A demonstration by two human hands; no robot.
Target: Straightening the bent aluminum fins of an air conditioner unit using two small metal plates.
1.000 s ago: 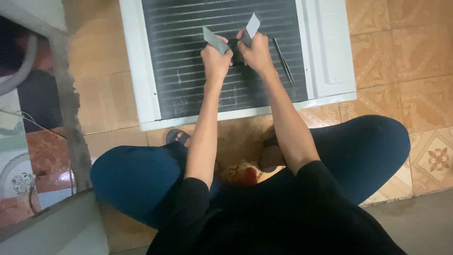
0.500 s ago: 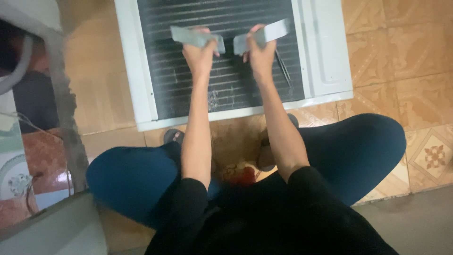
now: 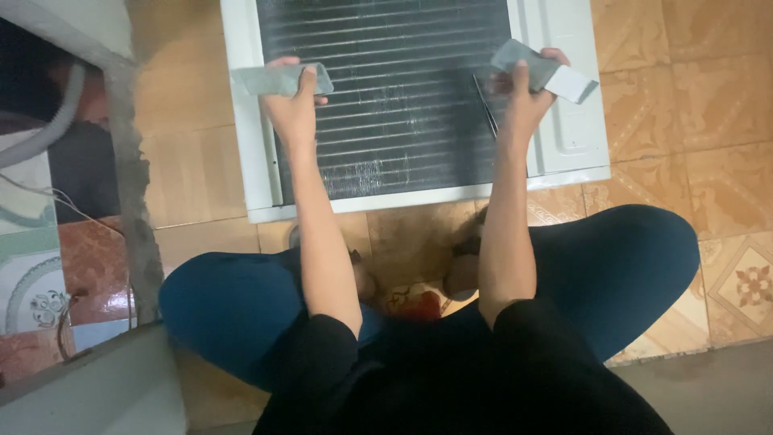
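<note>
Gripping a grey pad point(image 3: 278, 79), the left hand point(image 3: 294, 113) mirrors the right hand point(image 3: 523, 101), clenched around another grey pad point(image 3: 541, 68).

Top of finned air-conditioner unit point(image 3: 403, 121) cut off by frame edge; feet point(image 3: 411, 282) half hidden behind forearms; lower torso cropped.

- The floor point(image 3: 692, 105) carries it all: orange-brown patterned tiles, with a decorated tile at the right edge.
- A white air-conditioner unit point(image 3: 564, 121) lies flat on the tiles, its dark finned coil point(image 3: 403, 105) facing up.
- The person sits cross-legged on the floor just in front of the unit, their blue-clad knees point(image 3: 636, 266) resting down.
- A grey concrete ledge point(image 3: 133, 201) runs along the left side.
</note>
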